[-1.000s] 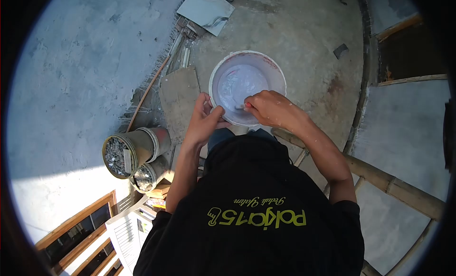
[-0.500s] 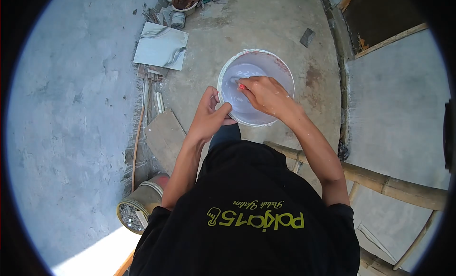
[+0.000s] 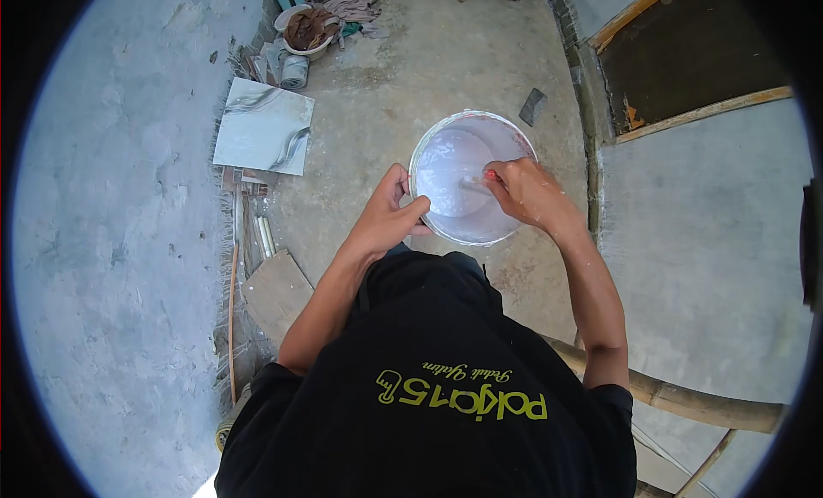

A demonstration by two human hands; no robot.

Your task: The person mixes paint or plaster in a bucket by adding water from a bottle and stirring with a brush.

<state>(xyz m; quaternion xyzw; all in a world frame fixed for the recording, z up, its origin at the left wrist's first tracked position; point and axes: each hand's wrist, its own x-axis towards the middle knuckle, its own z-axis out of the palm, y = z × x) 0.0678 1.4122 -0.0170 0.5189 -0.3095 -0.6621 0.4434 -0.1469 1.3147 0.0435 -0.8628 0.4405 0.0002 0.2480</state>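
A round white bucket (image 3: 420, 219) holds pale, whitish liquid like paint (image 3: 450, 159). My left hand (image 3: 393, 213) grips its left rim, with the thumb over the edge and the fingers around the outside. Inside the bucket's right side, my right hand (image 3: 527, 194) is closed on a red-handled tool (image 3: 491, 175). The tool's pale, flat end points left over the liquid; its tip is too blurred to make out, though it may be a brush. White specks dot my right hand and forearm.
A marbled tile (image 3: 264, 125) leans by the left wall, near a basin with brown cloth (image 3: 309, 28). A flat board (image 3: 277, 297) lies lower left. A dark stone block (image 3: 532, 107) rests on the floor beyond the bucket. Bamboo poles (image 3: 703, 404) cross at lower right.
My right hand and the red-handled tool have moved from the bucket's middle toward its right side. My left hand still holds the rim. The view has shifted, bringing more floor ahead into sight.
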